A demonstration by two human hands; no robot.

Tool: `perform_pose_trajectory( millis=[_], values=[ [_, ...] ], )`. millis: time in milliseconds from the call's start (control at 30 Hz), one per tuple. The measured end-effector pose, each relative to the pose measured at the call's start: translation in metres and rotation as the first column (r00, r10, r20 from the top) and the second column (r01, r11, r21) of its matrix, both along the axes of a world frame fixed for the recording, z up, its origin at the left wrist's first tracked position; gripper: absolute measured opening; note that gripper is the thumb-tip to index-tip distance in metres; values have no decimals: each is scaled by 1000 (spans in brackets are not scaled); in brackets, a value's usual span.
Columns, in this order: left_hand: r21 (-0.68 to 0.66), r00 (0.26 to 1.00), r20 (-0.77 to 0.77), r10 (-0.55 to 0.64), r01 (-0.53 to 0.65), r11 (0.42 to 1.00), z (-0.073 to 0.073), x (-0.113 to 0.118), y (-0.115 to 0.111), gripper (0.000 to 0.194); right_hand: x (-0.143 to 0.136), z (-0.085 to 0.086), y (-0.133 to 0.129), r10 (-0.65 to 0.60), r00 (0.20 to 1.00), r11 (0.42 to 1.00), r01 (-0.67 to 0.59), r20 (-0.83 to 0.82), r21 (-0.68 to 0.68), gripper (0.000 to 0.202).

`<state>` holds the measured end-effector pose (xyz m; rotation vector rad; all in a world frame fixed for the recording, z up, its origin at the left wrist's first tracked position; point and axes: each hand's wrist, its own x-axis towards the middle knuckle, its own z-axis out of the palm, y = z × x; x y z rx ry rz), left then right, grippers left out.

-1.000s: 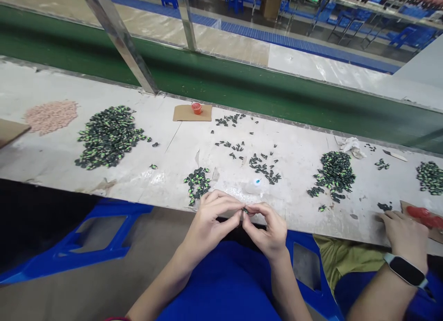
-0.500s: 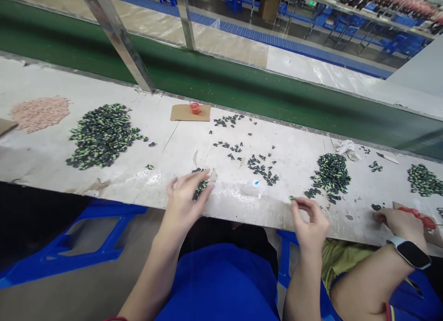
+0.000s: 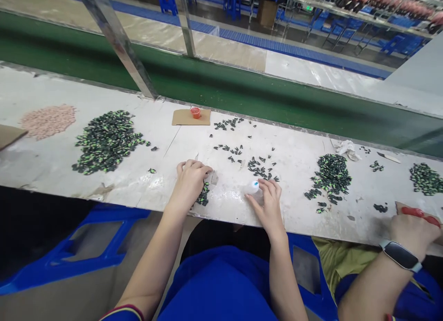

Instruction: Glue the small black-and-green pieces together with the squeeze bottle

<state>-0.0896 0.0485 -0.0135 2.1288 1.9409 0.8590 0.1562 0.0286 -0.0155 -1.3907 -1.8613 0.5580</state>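
Observation:
My left hand point(image 3: 189, 185) rests at the table's near edge, fingers curled and close together. Its thumb and whatever it may pinch are hidden. Just right of it, partly covered, lies a small pile of black-and-green plastic pieces point(image 3: 203, 194). My right hand point(image 3: 268, 203) has its thumb and fingers around a small white bottle with a blue tip point(image 3: 254, 187). Beyond that hand are scattered small black pieces point(image 3: 258, 166). To the right sits a larger heap of black-and-green pieces point(image 3: 332, 175), with a few loose pieces point(image 3: 321, 207) at its near side.
A big black-and-green heap point(image 3: 107, 141) and a pale pink heap point(image 3: 49, 121) lie left. At the back, a red cup point(image 3: 195, 112) stands on cardboard point(image 3: 180, 117). A co-worker's hand point(image 3: 411, 228) is by red-handled scissors point(image 3: 411, 211) at right. A green-walled barrier point(image 3: 242, 86) runs behind.
My right hand has moved left from beside the right heap to the bottle, and the small green piece it pinched is gone from its fingers. My left hand has turned and curled its fingers.

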Motion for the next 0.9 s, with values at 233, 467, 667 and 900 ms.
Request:
perform_pose_trajectory(
  millis=[233, 467, 667, 900],
  values=[
    [-34, 991, 131, -34, 38, 999, 11, 17, -13, 32, -2, 12, -14, -45, 903, 983, -37, -427, -181, 26],
    [-71, 956, 291, -37, 60, 996, -1, 63, -45, 19, 4, 13, -18, -147, 815, 988, 95, -561, -121, 31],
    [-17, 982, 184, 30, -27, 999, -2, 68, -54, 8, -2, 2, -18, -260, 640, 963, 114, -723, -245, 26],
    [-109, 970, 242, -17, 45, 993, 2, 65, -55, 14, -8, 5, -25, -305, 732, 952, 224, -609, -208, 22]
  ],
)
